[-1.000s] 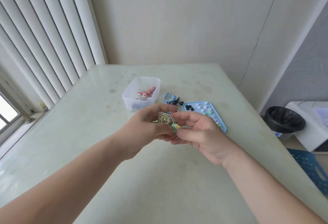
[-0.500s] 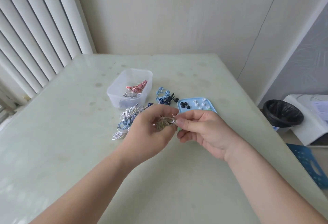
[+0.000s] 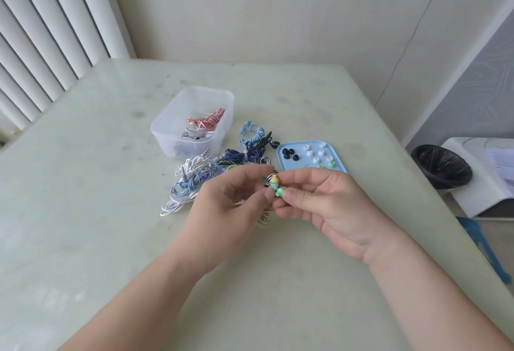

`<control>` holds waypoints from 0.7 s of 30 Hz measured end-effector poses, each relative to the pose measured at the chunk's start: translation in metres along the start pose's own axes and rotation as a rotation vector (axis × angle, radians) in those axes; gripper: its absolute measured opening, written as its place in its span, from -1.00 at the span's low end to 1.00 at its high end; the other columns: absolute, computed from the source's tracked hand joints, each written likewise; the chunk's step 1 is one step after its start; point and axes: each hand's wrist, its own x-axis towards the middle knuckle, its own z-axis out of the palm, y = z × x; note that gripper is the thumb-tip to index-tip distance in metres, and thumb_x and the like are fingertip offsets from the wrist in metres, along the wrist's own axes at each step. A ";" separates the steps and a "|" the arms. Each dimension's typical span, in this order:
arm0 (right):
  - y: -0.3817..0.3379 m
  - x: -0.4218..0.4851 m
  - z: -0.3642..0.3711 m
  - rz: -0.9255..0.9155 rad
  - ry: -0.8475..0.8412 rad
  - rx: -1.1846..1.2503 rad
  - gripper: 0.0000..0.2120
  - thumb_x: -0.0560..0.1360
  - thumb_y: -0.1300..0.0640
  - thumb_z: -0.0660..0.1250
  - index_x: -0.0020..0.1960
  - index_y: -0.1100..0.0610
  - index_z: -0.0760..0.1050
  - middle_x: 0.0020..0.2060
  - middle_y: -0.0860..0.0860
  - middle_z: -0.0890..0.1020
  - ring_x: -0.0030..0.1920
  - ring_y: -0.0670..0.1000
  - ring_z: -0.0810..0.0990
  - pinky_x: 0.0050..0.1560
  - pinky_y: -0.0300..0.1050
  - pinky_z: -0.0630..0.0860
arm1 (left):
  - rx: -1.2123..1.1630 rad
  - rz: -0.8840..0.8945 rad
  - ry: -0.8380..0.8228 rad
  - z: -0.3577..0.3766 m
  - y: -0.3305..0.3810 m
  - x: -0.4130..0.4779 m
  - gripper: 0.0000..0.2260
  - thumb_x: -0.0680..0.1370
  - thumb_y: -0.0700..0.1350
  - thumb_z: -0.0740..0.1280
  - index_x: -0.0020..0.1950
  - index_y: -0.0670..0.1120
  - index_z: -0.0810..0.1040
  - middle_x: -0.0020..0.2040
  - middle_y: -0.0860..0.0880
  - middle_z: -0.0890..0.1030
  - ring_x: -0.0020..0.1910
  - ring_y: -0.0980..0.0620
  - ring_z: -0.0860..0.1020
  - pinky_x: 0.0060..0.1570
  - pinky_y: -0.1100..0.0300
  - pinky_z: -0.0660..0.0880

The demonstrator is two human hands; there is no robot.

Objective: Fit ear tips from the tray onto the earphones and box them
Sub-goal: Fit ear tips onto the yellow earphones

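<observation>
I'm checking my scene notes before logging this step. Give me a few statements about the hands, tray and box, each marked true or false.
1. The right hand pinches a green ear tip. True.
2. The clear box is empty. False: red-and-white earphones lie in it.
3. The blue tray holds black ear tips. True.
4. The left hand holds nothing. False: it holds an earphone.

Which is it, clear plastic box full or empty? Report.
Neither: the clear plastic box is partly filled. A red-and-white striped earphone and some white cable lie on its bottom, well below the rim.
</observation>
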 end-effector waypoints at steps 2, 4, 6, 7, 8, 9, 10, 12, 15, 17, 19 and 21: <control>0.001 -0.001 0.003 0.003 0.016 0.012 -0.80 0.48 0.36 0.39 0.10 0.33 0.63 -0.11 0.28 0.70 -0.17 0.13 0.72 -0.12 -0.08 0.67 | 0.024 0.006 -0.015 -0.001 -0.003 -0.002 -0.81 0.60 -0.16 0.46 0.16 0.09 0.70 -0.06 -0.06 0.74 -0.02 -0.18 0.69 0.06 -0.29 0.60; 0.003 -0.002 0.006 -0.011 0.024 0.002 -0.77 0.47 0.30 0.39 0.10 0.35 0.62 -0.10 0.32 0.69 -0.19 0.14 0.70 -0.14 -0.07 0.67 | 0.045 0.021 -0.010 -0.003 -0.006 -0.003 -0.83 0.60 -0.15 0.46 0.16 0.04 0.70 -0.04 -0.03 0.75 0.01 -0.14 0.70 0.05 -0.27 0.62; 0.003 -0.004 0.009 -0.031 0.028 -0.021 -0.75 0.49 0.24 0.37 0.11 0.36 0.61 -0.09 0.33 0.69 -0.21 0.14 0.69 -0.17 -0.07 0.67 | 0.038 0.036 0.000 -0.004 -0.005 -0.004 -0.86 0.60 -0.16 0.46 0.14 0.00 0.71 -0.04 0.00 0.76 0.00 -0.09 0.72 0.05 -0.19 0.64; 0.003 -0.004 0.010 -0.039 0.031 -0.038 -0.75 0.51 0.21 0.37 0.11 0.36 0.61 -0.11 0.32 0.69 -0.23 0.14 0.68 -0.19 -0.07 0.66 | 0.013 0.040 0.006 -0.004 -0.005 -0.004 -0.88 0.61 -0.18 0.44 0.12 -0.03 0.70 -0.06 0.01 0.76 -0.03 -0.05 0.73 0.03 -0.10 0.65; 0.003 -0.004 0.011 -0.045 0.033 -0.055 -0.75 0.51 0.19 0.37 0.10 0.35 0.61 -0.15 0.29 0.69 -0.26 0.13 0.68 -0.23 -0.07 0.65 | -0.015 0.042 0.014 -0.004 -0.003 -0.005 -0.90 0.62 -0.18 0.42 0.10 -0.05 0.70 -0.09 0.01 0.76 -0.08 0.00 0.73 -0.01 0.00 0.64; 0.004 -0.005 0.012 -0.046 0.032 -0.065 -0.75 0.50 0.17 0.37 0.08 0.34 0.61 -0.20 0.26 0.68 -0.29 0.13 0.66 -0.26 -0.08 0.64 | -0.034 0.042 0.025 -0.003 -0.002 -0.005 -0.92 0.63 -0.17 0.40 0.08 -0.07 0.69 -0.14 0.01 0.75 -0.14 0.04 0.71 -0.06 0.06 0.61; 0.004 -0.005 0.013 -0.046 0.028 -0.068 -0.76 0.49 0.16 0.38 0.06 0.32 0.61 -0.23 0.23 0.67 -0.31 0.12 0.65 -0.29 -0.07 0.63 | -0.044 0.035 0.036 -0.003 -0.001 -0.005 -0.91 0.65 -0.14 0.38 0.06 -0.09 0.68 -0.18 0.01 0.73 -0.19 0.05 0.69 -0.10 0.09 0.59; 0.004 -0.005 0.015 -0.050 0.014 -0.053 -0.78 0.48 0.16 0.38 0.04 0.29 0.61 -0.24 0.22 0.65 -0.32 0.12 0.62 -0.31 -0.07 0.61 | -0.070 0.008 0.050 -0.002 0.001 -0.006 -0.83 0.68 -0.09 0.32 0.04 -0.13 0.66 -0.22 0.00 0.70 -0.22 0.02 0.65 -0.13 0.06 0.57; 0.005 -0.007 0.016 -0.050 0.018 -0.040 -0.82 0.58 0.20 0.31 0.13 0.23 0.58 -0.30 0.20 0.60 -0.37 0.12 0.56 -0.38 -0.07 0.53 | -0.100 -0.040 0.078 -0.001 0.001 -0.005 -0.77 0.70 -0.08 0.28 0.03 -0.18 0.65 -0.25 0.02 0.63 -0.20 -0.08 0.71 -0.18 0.06 0.57; 0.005 -0.008 0.015 -0.053 0.023 -0.074 -0.82 0.62 0.22 0.27 0.18 0.17 0.60 -0.36 0.16 0.56 -0.42 0.09 0.51 -0.44 -0.09 0.46 | -0.094 -0.050 0.096 -0.001 0.000 -0.005 -0.81 0.69 -0.08 0.31 -0.01 -0.11 0.68 -0.28 0.06 0.61 -0.24 -0.05 0.71 -0.30 0.19 0.51; 0.005 -0.008 0.016 -0.040 -0.011 -0.068 -0.80 0.60 0.19 0.29 0.16 0.18 0.62 -0.35 0.15 0.57 -0.42 0.07 0.53 -0.44 -0.10 0.48 | -0.146 -0.062 0.079 -0.002 -0.001 -0.005 -0.85 0.67 -0.11 0.34 0.04 -0.02 0.72 -0.25 0.01 0.63 -0.25 -0.05 0.69 -0.24 0.09 0.56; 0.005 -0.010 0.016 -0.019 -0.060 -0.003 -0.74 0.53 0.15 0.31 0.14 0.25 0.64 -0.30 0.18 0.62 -0.36 0.10 0.59 -0.37 -0.09 0.55 | -0.263 -0.095 0.050 -0.002 -0.002 -0.005 -0.82 0.67 -0.15 0.35 0.19 0.03 0.70 -0.20 -0.08 0.63 -0.25 -0.09 0.66 -0.06 -0.07 0.63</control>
